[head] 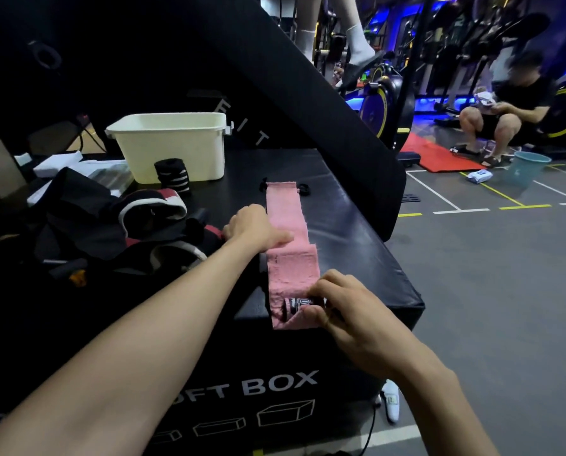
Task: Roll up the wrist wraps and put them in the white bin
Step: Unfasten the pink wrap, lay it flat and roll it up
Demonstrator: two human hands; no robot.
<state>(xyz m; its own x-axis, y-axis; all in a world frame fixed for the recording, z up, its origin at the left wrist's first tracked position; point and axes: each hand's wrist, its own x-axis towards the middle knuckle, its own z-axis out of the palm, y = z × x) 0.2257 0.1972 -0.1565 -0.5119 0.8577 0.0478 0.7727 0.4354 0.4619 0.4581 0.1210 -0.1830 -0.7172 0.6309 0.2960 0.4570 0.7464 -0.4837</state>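
Observation:
A pink wrist wrap (pixel 288 251) lies stretched out along the top of a black soft box (pixel 357 258), its near end hanging over the front edge. My left hand (pixel 255 228) presses flat on the wrap's middle from the left. My right hand (pixel 347 311) pinches the near end, where a small roll with a black-and-white label has formed. The white bin (pixel 173 143) stands at the back of the box. A rolled black wrap with white stripes (pixel 173 176) stands upright in front of the bin.
A heap of black, red and white wraps and gear (pixel 117 225) lies left of my left hand. A black padded panel (pixel 308 93) leans behind the box. On the gym floor to the right a person (pixel 505 106) crouches near a teal bucket (pixel 528 166).

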